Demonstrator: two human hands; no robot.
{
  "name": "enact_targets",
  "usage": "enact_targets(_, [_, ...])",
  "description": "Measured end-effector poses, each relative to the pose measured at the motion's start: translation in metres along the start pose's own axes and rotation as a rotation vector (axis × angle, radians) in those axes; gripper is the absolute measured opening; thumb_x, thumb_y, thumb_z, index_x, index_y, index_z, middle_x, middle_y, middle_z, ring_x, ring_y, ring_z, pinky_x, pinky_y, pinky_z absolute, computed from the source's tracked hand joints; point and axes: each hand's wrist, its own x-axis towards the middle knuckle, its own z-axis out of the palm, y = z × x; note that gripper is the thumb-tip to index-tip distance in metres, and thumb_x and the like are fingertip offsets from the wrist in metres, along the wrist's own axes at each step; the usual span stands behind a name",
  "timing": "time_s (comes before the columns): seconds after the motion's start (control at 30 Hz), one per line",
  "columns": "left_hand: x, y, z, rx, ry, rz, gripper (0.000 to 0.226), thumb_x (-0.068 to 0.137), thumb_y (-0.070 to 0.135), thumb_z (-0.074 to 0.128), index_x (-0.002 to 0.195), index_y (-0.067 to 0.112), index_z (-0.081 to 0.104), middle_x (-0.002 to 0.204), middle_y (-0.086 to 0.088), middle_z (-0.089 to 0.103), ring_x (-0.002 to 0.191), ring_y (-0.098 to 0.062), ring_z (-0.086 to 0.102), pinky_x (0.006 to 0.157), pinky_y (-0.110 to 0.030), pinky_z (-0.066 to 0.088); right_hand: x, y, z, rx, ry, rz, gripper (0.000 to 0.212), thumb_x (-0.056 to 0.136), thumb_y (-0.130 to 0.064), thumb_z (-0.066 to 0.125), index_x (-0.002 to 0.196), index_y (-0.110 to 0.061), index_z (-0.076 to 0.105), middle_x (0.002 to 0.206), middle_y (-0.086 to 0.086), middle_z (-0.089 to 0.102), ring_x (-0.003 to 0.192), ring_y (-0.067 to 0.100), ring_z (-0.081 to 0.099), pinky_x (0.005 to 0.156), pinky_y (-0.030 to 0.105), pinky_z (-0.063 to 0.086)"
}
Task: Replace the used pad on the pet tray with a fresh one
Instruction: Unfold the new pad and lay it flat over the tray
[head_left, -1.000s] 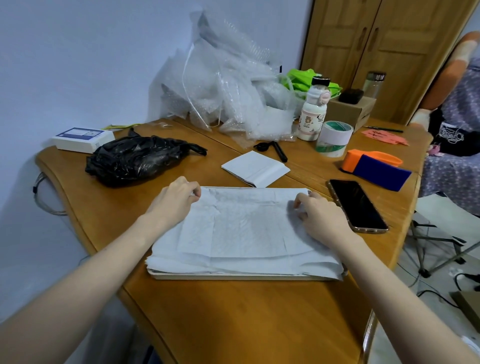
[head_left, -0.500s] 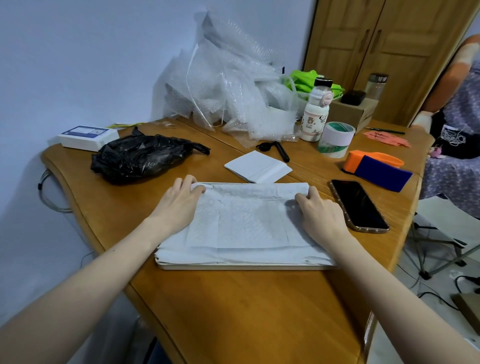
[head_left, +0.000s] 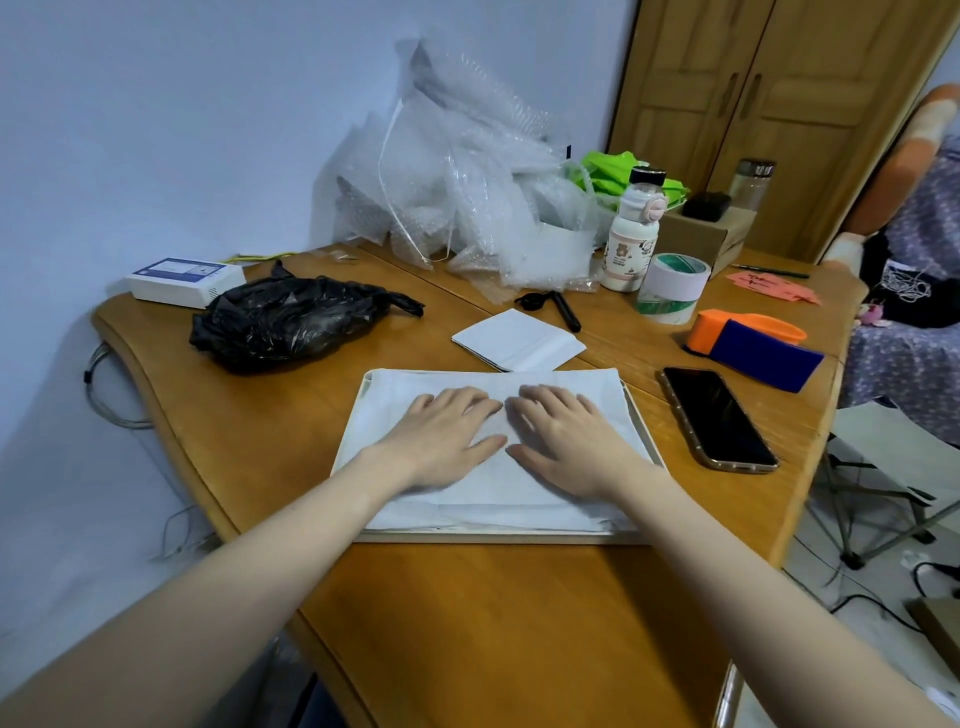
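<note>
A white pad (head_left: 498, 499) lies spread over the flat pet tray (head_left: 498, 538), whose pale rim shows along the near and right edges. My left hand (head_left: 441, 436) rests palm down on the pad's middle, fingers spread. Beside it my right hand (head_left: 561, 439) lies flat too, thumbs almost touching. Neither hand holds anything. A folded white pad (head_left: 519, 347) sits just behind the tray. A crumpled black plastic bag (head_left: 291, 322) lies at the back left.
A dark phone (head_left: 719, 418) lies right of the tray, with an orange and blue tape dispenser (head_left: 753, 348) behind it. Bubble wrap (head_left: 467, 208), a bottle (head_left: 631, 234), a tape roll (head_left: 672, 288) and a white box (head_left: 184, 280) line the back of the wooden table (head_left: 493, 623).
Both hands left the pad's far corners and came together flat on its middle. The pad now lies smoother on the tray.
</note>
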Motion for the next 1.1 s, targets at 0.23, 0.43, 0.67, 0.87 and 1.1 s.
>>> enact_targets(0.23, [0.001, -0.023, 0.019, -0.037, -0.113, -0.059, 0.058, 0.095, 0.059, 0.015, 0.149, 0.041, 0.002, 0.159, 0.015, -0.009, 0.145, -0.011, -0.018, 0.116, -0.048, -0.012, -0.002, 0.013, 0.020, 0.104, -0.182, 0.137, 0.062, 0.095, -0.060, 0.016, 0.151, -0.036, 0.003, 0.161, -0.010, -0.004, 0.148, 0.012, -0.011, 0.116, 0.051, -0.011])
enact_targets(0.43, [0.000, -0.023, 0.022, -0.046, -0.089, -0.176, 0.071, 0.089, 0.069, 0.018, 0.149, 0.037, -0.002, 0.158, 0.013, -0.016, 0.144, -0.016, -0.022, 0.114, -0.056, -0.011, -0.003, 0.013, 0.021, 0.057, -0.173, 0.227, 0.067, 0.089, -0.069, 0.013, 0.149, -0.043, 0.000, 0.160, -0.008, -0.012, 0.146, 0.019, -0.020, 0.111, 0.060, -0.016])
enact_targets(0.67, [-0.003, -0.025, 0.023, -0.087, -0.075, -0.310, 0.087, 0.082, 0.078, 0.021, 0.150, 0.031, -0.006, 0.155, 0.007, -0.027, 0.143, -0.021, -0.025, 0.112, -0.055, -0.012, -0.003, 0.015, 0.021, 0.047, -0.176, 0.261, 0.070, 0.085, -0.075, 0.013, 0.148, -0.046, 0.001, 0.161, -0.009, -0.008, 0.148, 0.021, -0.015, 0.110, 0.064, -0.011])
enact_targets(0.87, [-0.007, -0.034, 0.018, -0.100, -0.088, -0.257, 0.080, 0.090, 0.068, 0.019, 0.151, 0.023, -0.008, 0.155, 0.008, -0.026, 0.144, -0.017, -0.023, 0.117, -0.049, -0.009, -0.002, 0.014, 0.021, 0.053, -0.178, 0.258, 0.072, 0.087, -0.072, 0.012, 0.150, -0.040, 0.000, 0.161, -0.007, -0.009, 0.147, 0.021, -0.015, 0.111, 0.062, -0.011])
enact_targets(1.1, [-0.005, -0.033, 0.016, -0.103, -0.104, -0.260, 0.082, 0.090, 0.067, 0.021, 0.151, 0.022, -0.010, 0.155, 0.009, -0.026, 0.144, -0.016, -0.022, 0.116, -0.049, -0.009, -0.003, 0.014, 0.022, 0.049, -0.162, 0.274, 0.079, 0.087, -0.073, 0.013, 0.152, -0.030, 0.000, 0.161, -0.004, -0.010, 0.148, 0.022, -0.013, 0.113, 0.060, -0.007])
